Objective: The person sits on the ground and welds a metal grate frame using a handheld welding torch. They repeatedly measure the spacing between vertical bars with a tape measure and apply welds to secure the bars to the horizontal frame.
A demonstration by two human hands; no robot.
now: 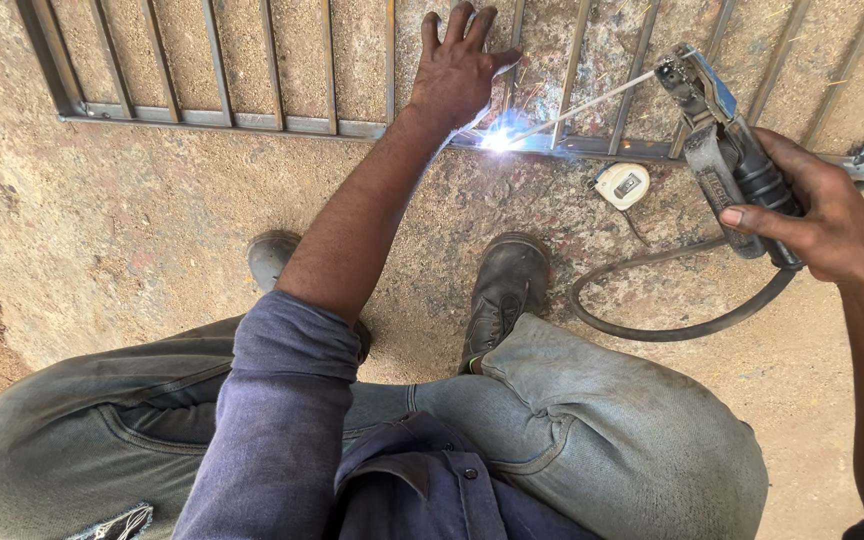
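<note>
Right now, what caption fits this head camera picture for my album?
Right hand holds an electrode holder sparking on a metal grille; left hand presses the bars.

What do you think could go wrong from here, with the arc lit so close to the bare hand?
1. The left hand lies bare on the grille right beside the arc; sparks or hot metal could burn it.
2. The right hand grips the electrode holder ungloved, so a shock or burn seems possible.
3. The cable loops by the boot and could snag it.
</note>
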